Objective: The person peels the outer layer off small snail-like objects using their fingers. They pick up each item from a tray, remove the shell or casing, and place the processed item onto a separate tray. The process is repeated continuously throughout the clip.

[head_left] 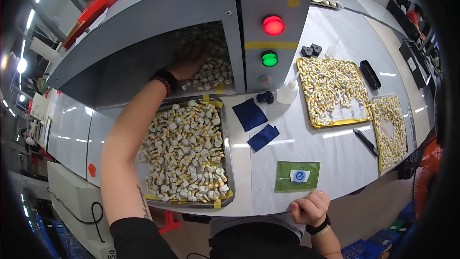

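Note:
My left arm reaches into the dark opening of a grey metal box. Inside it, my left hand is over a heap of small whitish lumps; shadow hides how its fingers are set. Under that forearm lies a metal tray, taped yellow at its edges and filled with similar white and yellowish lumps. At the table's front edge my right hand is curled into a loose fist, with nothing seen in it. Just beyond it is a green mat with a blue ring-shaped piece on a white patch.
Two dark blue cloths and a white squeeze bottle lie mid-table. To the right are two yellow-edged trays of small pieces, a black pen-like tool and a black case. The box carries red and green lights.

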`<state>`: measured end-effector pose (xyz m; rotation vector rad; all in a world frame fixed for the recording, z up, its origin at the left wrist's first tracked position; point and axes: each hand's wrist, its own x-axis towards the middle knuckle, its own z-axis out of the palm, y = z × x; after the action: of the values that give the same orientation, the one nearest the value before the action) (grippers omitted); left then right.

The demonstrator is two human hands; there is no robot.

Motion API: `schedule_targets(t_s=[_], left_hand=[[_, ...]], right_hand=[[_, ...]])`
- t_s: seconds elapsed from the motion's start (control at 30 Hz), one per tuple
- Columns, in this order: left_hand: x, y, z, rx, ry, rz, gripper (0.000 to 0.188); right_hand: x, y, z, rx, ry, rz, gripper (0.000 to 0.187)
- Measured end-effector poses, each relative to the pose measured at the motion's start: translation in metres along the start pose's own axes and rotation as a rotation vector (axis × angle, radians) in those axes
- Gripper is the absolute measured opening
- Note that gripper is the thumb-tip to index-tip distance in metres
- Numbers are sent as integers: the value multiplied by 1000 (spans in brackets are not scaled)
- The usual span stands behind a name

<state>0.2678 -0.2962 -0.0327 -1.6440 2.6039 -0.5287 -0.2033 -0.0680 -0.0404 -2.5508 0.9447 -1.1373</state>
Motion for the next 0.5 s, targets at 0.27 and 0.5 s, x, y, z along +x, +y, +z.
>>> schedule_targets(t_s=[0.27,0.5], left_hand=[[35,-51,0,-472,123,-299,40],[57,-111,5,-226,91,-644,40]], right_hand=[[-3,2,1,14,4,-5,10],[0,-4,3,-38,19,18,13]])
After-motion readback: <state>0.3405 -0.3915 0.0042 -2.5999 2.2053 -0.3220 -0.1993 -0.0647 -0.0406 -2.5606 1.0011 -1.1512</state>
